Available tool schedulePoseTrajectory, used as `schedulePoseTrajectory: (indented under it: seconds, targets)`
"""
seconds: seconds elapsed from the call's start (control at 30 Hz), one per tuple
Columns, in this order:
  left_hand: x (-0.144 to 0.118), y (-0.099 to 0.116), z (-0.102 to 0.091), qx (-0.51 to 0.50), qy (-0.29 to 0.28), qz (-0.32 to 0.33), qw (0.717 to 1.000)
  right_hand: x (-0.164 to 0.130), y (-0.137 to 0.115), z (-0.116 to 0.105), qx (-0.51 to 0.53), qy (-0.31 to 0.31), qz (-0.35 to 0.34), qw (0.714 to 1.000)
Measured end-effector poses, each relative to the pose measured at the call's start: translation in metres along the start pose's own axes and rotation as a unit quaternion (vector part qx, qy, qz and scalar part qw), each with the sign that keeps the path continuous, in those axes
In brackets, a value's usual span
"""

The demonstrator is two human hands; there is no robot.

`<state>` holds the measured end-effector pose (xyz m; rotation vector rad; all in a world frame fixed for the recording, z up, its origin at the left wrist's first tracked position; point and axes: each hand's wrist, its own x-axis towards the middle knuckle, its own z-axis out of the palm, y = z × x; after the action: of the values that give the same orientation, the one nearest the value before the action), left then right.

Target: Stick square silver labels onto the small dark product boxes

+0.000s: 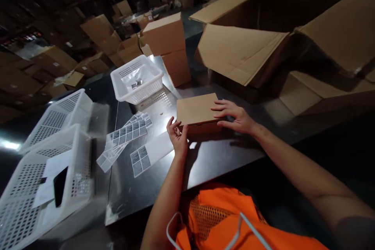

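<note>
A small brown cardboard box [196, 110] with its lid down lies on the metal table in front of me. My left hand [178, 136] is at its front left corner, fingers curled and the thumb against the front edge. My right hand [233, 116] has its fingers stretched apart over the right end of the lid. Left of the box is a white label sheet [159, 147] with several dark printed labels at one end. More label strips [129, 134] overlap one another further left.
A white perforated basket [140, 95] stands behind the labels. At left, white crates [77, 164] hold papers and a dark flat object [60, 186]. A large open carton [240, 49] fills the back right, with another cardboard box [304, 93] below it. Stacked boxes [166, 35] stand behind.
</note>
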<state>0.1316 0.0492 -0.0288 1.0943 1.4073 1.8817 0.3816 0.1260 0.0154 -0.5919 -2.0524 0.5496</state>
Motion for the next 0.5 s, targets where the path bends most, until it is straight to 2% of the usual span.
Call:
schedulePoseTrajectory:
  seconds: [0.17, 0.27, 0.37, 0.43, 0.5]
  targets:
    - [0.016, 0.014, 0.001, 0.026, 0.016, -0.049, 0.998, -0.016, 0.008, 0.017, -0.041, 0.036, -0.003, 0.999]
    - [0.023, 0.022, 0.003, 0.035, 0.006, -0.118, 0.992, -0.013, 0.007, 0.009, -0.081, -0.005, -0.006, 0.997]
    - [0.027, 0.029, 0.003, 0.039, -0.042, -0.187, 0.981, 0.013, -0.002, -0.011, -0.121, -0.081, 0.008, 0.989]
    - [0.028, 0.033, 0.000, 0.050, -0.077, -0.200, 0.975, 0.041, -0.012, -0.020, -0.171, -0.130, 0.055, 0.975]
    - [0.027, 0.036, -0.005, 0.070, -0.104, -0.191, 0.974, 0.069, -0.021, -0.019, -0.206, -0.169, 0.120, 0.956]
